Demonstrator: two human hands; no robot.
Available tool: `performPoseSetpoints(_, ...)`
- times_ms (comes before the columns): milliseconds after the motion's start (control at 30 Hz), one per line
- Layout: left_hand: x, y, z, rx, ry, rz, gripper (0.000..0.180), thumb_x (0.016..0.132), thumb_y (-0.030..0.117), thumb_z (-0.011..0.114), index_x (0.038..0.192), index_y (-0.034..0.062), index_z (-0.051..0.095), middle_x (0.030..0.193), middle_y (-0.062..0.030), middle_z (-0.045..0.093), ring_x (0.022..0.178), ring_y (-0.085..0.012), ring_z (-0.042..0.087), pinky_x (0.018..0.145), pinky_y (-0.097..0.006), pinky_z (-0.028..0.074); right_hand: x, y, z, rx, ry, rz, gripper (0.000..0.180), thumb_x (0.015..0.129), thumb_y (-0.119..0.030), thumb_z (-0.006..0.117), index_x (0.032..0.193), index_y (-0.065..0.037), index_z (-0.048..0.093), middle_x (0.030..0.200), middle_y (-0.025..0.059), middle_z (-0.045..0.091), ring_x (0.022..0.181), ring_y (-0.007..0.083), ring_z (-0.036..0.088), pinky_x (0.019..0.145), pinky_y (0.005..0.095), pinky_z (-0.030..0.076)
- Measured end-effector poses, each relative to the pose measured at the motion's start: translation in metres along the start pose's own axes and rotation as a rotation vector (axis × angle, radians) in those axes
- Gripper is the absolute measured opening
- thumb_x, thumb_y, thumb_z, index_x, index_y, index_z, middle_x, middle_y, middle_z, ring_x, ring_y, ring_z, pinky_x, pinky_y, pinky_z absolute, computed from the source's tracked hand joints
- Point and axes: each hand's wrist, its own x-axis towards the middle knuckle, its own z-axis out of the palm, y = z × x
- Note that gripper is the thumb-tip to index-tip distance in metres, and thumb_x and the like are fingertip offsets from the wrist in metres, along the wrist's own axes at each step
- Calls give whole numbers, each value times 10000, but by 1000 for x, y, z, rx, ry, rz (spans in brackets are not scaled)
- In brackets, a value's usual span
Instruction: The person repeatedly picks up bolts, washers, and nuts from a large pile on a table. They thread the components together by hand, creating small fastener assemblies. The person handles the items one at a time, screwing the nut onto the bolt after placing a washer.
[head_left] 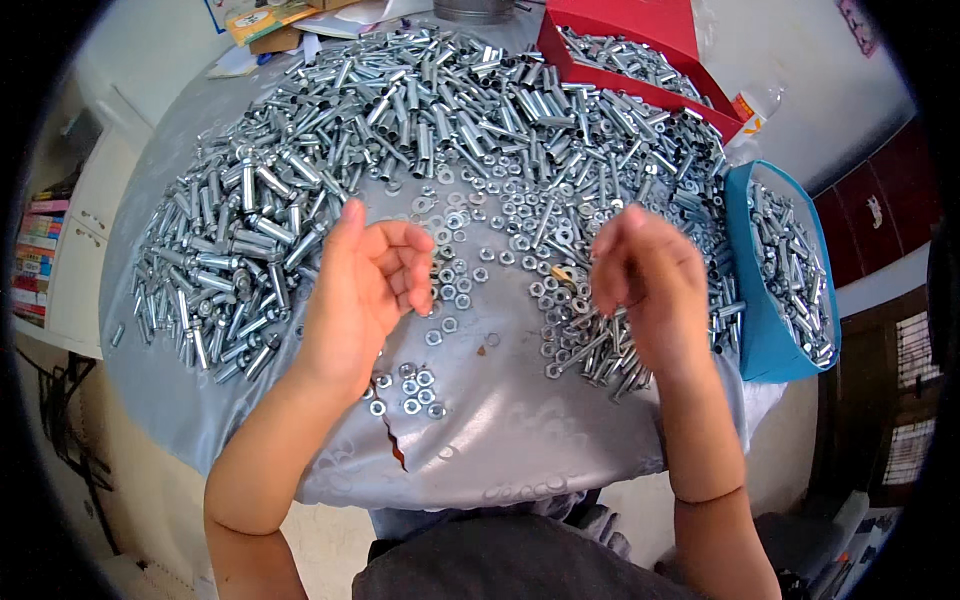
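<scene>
My left hand (362,268) is raised over the near middle of the table, thumb up and fingers loosely bent, with nothing visible in it. To its left lies a heap of assembled sleeve anchor bolts (250,235). Fingers curled inward, my right hand (652,285) hovers over long thin bolts (612,355); whether it holds anything is hidden. Loose hex nuts (450,290) and flat washers (452,200) are scattered between the hands. A small cluster of nuts (411,388) sits near my left wrist. One yellowish piece (563,273) lies left of my right fingers.
Metal sleeves (420,115) are heaped across the back. A red box (640,85) of metal parts stands at the far right, with a teal fabric bin (745,280) of bolts nearer. The grey tablecloth (500,430) has a tear near the front edge. Papers (265,22) lie at back left.
</scene>
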Motion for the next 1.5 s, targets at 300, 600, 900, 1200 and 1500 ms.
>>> performPoseSetpoints(300,-1,-5,-1,71,93,155,437,877,452,376,804,42,510,649,-17,455,587,-106,427,587,-245,368,32,-11,-66,-401,419,-239,220,856,-215,529,871,-4,588,707,7,560,651,81,501,609,198,380)
performPoseSetpoints(600,2,-5,-8,-153,36,0,337,882,368,410,777,57,488,629,-9,428,580,-104,412,582,-247,362,26,7,-50,-998,93,-306,222,765,-136,592,936,6,599,932,169,604,898,281,570,802,352,427)
performPoseSetpoints(900,0,-5,3,34,81,24,320,891,366,391,769,77,452,618,2,386,572,-104,368,568,-255,335,39,30,-48,-1225,-90,-551,298,810,-140,532,1084,-24,526,1057,168,561,992,312,514,864,372,398)
performPoseSetpoints(1200,3,-9,-4,10,21,36,339,894,343,389,802,35,496,652,-21,451,600,-111,436,587,-243,376,41,22,-48,-1133,-77,-385,180,793,-114,540,938,-7,544,931,180,572,872,328,550,768,368,436)
performPoseSetpoints(1500,-6,-9,3,509,-101,232,210,867,216,499,948,22,505,708,-5,466,685,-79,470,608,-213,391,27,10,-32,-855,-88,-568,134,724,29,567,855,10,544,836,153,561,755,269,575,652,311,461)
